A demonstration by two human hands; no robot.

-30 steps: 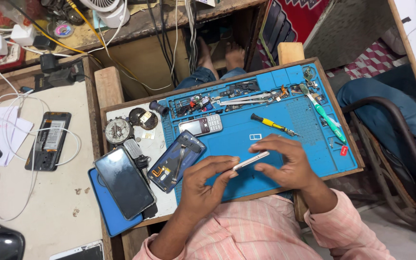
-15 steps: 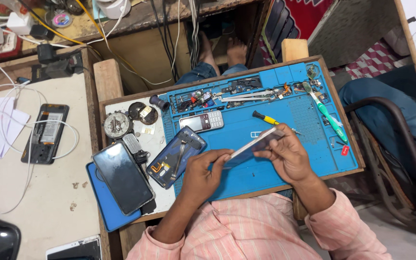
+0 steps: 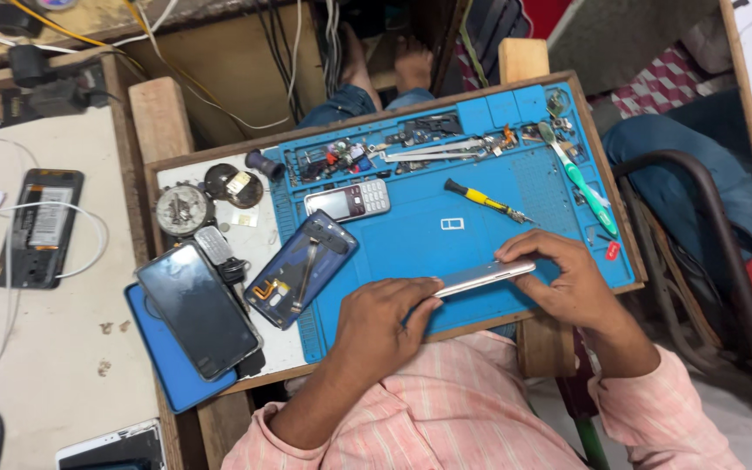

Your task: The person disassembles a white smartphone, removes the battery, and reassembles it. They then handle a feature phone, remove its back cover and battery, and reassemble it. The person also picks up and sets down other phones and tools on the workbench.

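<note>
- One slim silver phone (image 3: 483, 277) lies edge-up between both hands, over the near part of the blue mat (image 3: 480, 235).
- The left hand (image 3: 382, 324) curls narrowly around the phone's left end, fingertips pinching it.
- The right hand (image 3: 566, 277) cups the right end, fingers bent close over the top edge and the thumb beneath.
- On the mat: one small grey keypad phone (image 3: 347, 200), one yellow-handled screwdriver (image 3: 483, 199), one green toothbrush (image 3: 581, 181), and a scatter of tweezers and tiny parts along the far edge, too small to count.
- To the left lie one opened dark-blue phone shell (image 3: 301, 269), flat with its cable showing, and one glossy black phone (image 3: 198, 309) resting on a blue case.
- The mat looks rubbery, with moulded compartments, and it sits in a wooden tray (image 3: 592, 174).
- Further left, one opened black handset (image 3: 38, 226) rests on a pale table, with a white cable looped around it.
</note>
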